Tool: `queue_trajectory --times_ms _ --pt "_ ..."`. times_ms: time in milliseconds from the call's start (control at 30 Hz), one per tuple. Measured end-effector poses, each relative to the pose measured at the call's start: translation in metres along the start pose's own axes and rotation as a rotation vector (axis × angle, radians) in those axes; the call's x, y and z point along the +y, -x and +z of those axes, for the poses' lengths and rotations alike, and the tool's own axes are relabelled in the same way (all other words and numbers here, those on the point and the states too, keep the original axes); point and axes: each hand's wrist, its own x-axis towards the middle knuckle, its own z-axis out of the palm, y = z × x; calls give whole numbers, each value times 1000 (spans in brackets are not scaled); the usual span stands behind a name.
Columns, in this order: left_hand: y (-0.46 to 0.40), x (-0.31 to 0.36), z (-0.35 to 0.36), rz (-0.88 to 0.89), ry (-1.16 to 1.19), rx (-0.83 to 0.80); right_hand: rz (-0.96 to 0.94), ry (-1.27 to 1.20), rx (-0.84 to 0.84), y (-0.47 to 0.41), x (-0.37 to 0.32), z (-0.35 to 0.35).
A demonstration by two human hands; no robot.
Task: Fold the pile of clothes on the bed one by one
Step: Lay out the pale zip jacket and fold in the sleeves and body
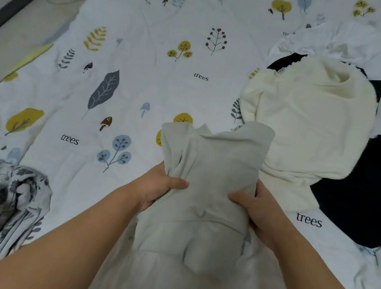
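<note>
1. Both hands hold one pale grey-green garment (212, 171) in front of the person, raised over the near part of the bed (144, 78).
2. The left hand (160, 188) grips the garment's left side: its thumb lies across the front of the cloth and the other fingers are curled out of sight behind it.
3. The right hand (255, 210) grips the right side in the same way, thumb on the front and pointing inward, fingers wrapped behind the fabric.
4. Each grip is closed on a bunched fold of cloth, and the two thumbs point at each other with a stretch of creased fabric between them.
5. Above the hands the garment stands up in two loose flaps; below them it hangs down toward the bottom edge of the view between the forearms.
6. The bed is covered with a white sheet printed with leaves, small trees, mushrooms and the word "trees".
7. To the right lies the rest of the pile: a cream garment (307, 125) on top of a dark navy garment (366, 190), with white cloth (341, 40) bunched just behind them.
8. The cream garment touches the upper right flap of the held piece in the view; whether they truly touch I cannot tell.
9. At the lower left a crumpled grey-patterned fabric (10, 194) lies on the bed, well apart from the pile.
</note>
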Motion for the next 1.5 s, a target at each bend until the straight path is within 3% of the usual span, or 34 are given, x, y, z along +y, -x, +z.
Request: queue_trajectory --times_ms 367,733,1133,1500 --pt "104 31 -18 113 31 -31 -99 25 -58 92 -38 26" --pt "260 60 -53 248 115 123 -211 135 -212 204 -107 89" --pt "417 14 -165 223 179 291 -188 215 -478 293 -95 235" --pt "441 -35 -325 150 165 332 -140 214 -454 285 -34 403"
